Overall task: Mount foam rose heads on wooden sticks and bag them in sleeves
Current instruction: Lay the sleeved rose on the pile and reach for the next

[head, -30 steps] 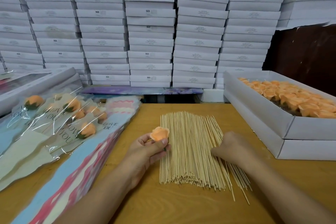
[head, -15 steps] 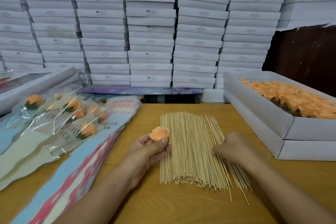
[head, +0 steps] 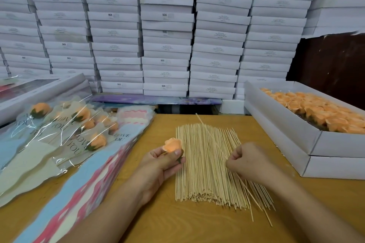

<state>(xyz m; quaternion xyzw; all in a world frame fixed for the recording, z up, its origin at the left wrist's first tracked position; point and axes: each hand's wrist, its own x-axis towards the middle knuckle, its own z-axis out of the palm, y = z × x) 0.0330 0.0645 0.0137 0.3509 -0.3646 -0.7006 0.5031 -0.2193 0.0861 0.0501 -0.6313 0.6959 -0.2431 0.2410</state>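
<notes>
Many wooden sticks (head: 205, 165) are lying heaped on the table (head: 158, 221); at their 3 o'clock edge the right hand (head: 248, 161) is pinching one stick (head: 212, 138), while at 9 o'clock the left hand (head: 164, 163) is gripping an orange rose head (head: 173, 144) above its thumb

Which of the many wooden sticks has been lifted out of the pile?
The single stick pinched in the right hand. It slants across the pile of sticks, its far tip poking out beyond their ends, while the rest lie flat and roughly parallel.
</notes>
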